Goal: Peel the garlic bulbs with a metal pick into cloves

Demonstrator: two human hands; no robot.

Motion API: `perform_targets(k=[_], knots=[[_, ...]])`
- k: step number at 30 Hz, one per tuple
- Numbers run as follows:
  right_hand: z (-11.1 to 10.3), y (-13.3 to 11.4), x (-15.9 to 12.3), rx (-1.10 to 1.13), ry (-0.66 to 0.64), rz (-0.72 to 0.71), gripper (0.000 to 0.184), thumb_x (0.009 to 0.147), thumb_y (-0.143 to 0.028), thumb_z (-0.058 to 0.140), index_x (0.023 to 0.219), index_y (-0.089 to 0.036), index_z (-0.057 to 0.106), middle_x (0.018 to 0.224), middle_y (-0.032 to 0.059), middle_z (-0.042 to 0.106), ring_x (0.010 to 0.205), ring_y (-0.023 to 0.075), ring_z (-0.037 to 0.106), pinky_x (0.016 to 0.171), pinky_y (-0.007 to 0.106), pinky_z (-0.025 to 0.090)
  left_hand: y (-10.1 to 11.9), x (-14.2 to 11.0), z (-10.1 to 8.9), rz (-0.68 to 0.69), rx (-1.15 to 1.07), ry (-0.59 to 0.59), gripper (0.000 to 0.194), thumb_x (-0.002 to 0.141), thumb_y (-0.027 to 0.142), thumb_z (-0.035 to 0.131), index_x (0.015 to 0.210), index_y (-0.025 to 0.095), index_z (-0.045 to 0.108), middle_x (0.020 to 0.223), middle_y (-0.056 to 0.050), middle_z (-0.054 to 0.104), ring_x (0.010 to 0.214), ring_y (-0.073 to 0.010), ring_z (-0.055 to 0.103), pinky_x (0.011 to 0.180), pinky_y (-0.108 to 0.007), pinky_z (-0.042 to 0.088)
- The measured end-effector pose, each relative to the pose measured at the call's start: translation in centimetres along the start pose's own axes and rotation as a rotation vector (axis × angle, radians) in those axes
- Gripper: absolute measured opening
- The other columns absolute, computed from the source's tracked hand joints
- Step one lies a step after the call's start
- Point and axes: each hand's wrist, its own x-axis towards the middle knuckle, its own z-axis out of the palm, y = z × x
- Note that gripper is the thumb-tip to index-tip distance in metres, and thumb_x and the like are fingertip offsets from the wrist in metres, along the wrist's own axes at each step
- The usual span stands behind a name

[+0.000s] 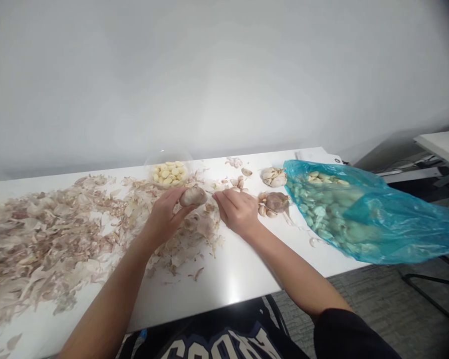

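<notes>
My left hand (pixel 164 217) is closed round a whole garlic bulb (pixel 193 196), holding it just above the white table (pixel 228 279). Right beside the bulb, my right hand (pixel 237 212) has its fingers curled, fingertips at the bulb's right side; whether it pinches skin or a clove is hidden. A clear bowl of peeled yellow cloves (pixel 169 172) stands behind my hands. More garlic bulbs (pixel 277 201) and loose cloves lie to the right of my right hand.
A wide heap of papery garlic skins (pixel 41 239) covers the table's left half. A blue plastic bag (pixel 359 214) full of garlic lies at the right edge and overhangs it. Another table (pixel 443 147) stands at the far right.
</notes>
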Motion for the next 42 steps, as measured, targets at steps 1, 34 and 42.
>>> perform_targets(k=[1,34,42], knots=[[0.0,0.3,0.0,-0.004,0.002,0.017,0.011,0.09,-0.02,0.061,0.081,-0.016,0.065,0.062,-0.0013,0.055,0.057,0.0073,0.042,0.056,0.026,0.028,-0.1,0.0,0.0,0.013,0.004,-0.003,0.043,0.093,0.05,0.055,0.121,0.017,0.06,0.115,-0.011,0.067,0.105,-0.0236,0.061,0.09,-0.035,0.048],[-0.4,0.4,-0.2,0.107,-0.112,0.045,0.019,0.092,-0.03,0.06,0.081,-0.018,0.069,0.068,-0.0015,0.064,0.055,0.0044,0.051,0.051,0.022,0.029,-1.1,0.1,0.4,0.27,0.126,0.142,0.04,0.093,0.035,0.06,0.125,0.012,0.057,0.119,-0.014,0.067,0.112,-0.0242,0.064,0.095,-0.037,0.054],[-0.2,0.1,-0.1,0.092,-0.08,0.017,0.015,0.089,-0.024,0.065,0.075,-0.017,0.067,0.061,-0.0032,0.058,0.054,0.0062,0.043,0.052,0.024,0.028,-1.1,0.2,0.5,0.271,0.136,0.135,0.038,0.093,0.034,0.061,0.125,0.014,0.057,0.117,-0.013,0.067,0.109,-0.0237,0.064,0.094,-0.037,0.055]])
